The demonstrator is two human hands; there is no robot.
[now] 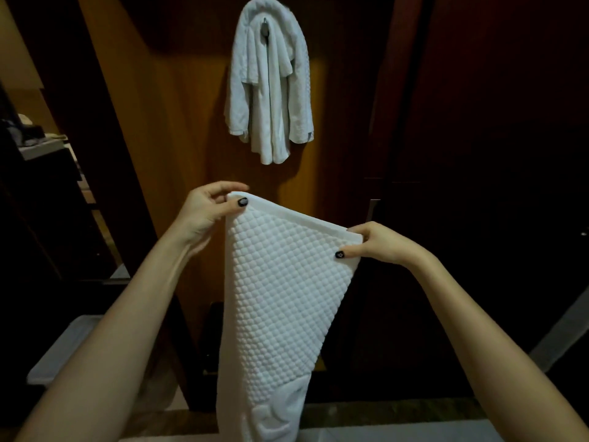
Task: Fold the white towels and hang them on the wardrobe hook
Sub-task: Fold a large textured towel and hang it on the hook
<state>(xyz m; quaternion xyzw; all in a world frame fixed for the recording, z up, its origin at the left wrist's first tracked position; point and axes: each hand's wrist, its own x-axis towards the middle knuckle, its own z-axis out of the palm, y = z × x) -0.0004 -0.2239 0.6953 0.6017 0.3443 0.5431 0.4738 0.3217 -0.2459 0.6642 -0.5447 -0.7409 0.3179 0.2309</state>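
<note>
White bobbly towel, dangling long-ways straight down in front of the body, bottom end bunched near the lower edge of view. Pinched at both top corners: left hand on the higher corner, thumb in front, fingers behind; right hand nipping the lower corner the same way. Top edge pulled taut between them, sloping down to the right.

Hangs pretty much directly below the hook, well apart from it, so up and forward from here, left hand looking the nearer of the two. Probably needs a fold first, though.

Hook already loaded with other white towels, draped against the wooden wardrobe panel. Pale tub-ish thing low left, no telling what's inside.
</note>
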